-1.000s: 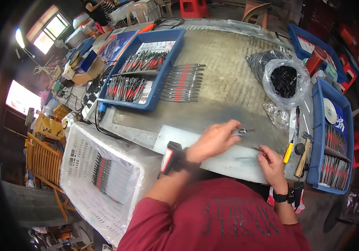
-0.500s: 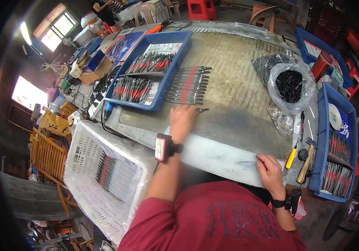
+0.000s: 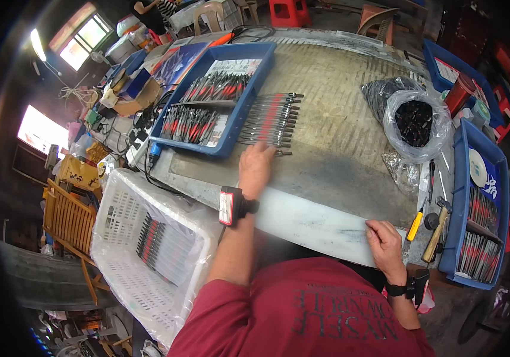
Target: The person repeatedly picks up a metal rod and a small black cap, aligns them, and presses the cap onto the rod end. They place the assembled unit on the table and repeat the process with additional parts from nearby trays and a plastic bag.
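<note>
My left hand (image 3: 256,169) is at the near end of a row of slim pen-shaped pieces (image 3: 268,119), silver with red middles and dark tips. Its fingers are closed over the nearest piece (image 3: 283,153), whose tip sticks out on the right; the rest is hidden beneath the hand. My right hand (image 3: 385,245) rests on the right end of a white board (image 3: 311,220) along the table's near edge. Its fingers are curled in, and whatever they may hold is hidden.
A blue tray (image 3: 253,107) of similar pieces stands beyond the row. A white basket (image 3: 115,238) sits at lower left. On the right are a bag of black parts (image 3: 414,122), a yellow-handled screwdriver (image 3: 414,226), a hammer (image 3: 436,238) and another blue tray (image 3: 456,202).
The nearest pen-shaped piece has shifted slightly toward the row, with my left hand moving along with it. My right hand stays on the board.
</note>
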Demonstrator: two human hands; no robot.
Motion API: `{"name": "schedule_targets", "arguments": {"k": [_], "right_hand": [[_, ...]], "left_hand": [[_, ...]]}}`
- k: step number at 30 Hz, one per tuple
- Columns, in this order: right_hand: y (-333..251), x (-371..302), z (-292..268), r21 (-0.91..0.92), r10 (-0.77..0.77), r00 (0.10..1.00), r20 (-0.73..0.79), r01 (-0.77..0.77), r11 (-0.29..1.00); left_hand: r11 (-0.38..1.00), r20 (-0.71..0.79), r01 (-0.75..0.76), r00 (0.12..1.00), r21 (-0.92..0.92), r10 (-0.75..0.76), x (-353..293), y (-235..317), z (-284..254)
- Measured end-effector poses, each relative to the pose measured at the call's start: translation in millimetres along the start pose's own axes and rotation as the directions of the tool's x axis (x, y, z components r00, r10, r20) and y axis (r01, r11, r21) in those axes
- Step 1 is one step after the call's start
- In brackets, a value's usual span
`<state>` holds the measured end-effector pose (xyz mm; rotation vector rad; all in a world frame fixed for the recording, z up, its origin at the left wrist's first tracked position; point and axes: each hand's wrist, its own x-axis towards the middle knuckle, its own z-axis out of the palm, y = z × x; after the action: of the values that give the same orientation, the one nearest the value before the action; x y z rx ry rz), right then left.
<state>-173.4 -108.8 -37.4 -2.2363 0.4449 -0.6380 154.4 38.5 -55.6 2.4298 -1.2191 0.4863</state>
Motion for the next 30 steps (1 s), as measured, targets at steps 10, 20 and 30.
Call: {"name": "schedule_targets", "arguments": {"k": [10, 20, 30], "right_hand": [[-1, 1, 0, -0.004, -0.004, 1.0, 0.001, 0.004, 1.0], [-4, 2, 1, 0.002, 0.008, 1.0, -0.017, -0.008, 1.0], [-2, 1, -1, -0.008, 0.002, 1.0, 0.006, -0.002, 1.0]], "left_hand": [[1.0, -0.046, -0.014, 0.999, -0.012, 0.014, 3, -5, 1], [0.998, -0.052, -0.004, 0.999, -0.057, 0.001, 5, -5, 3], [0.994, -0.236, -0.022, 0.972, -0.105, -0.003, 17, 12, -23]]}}
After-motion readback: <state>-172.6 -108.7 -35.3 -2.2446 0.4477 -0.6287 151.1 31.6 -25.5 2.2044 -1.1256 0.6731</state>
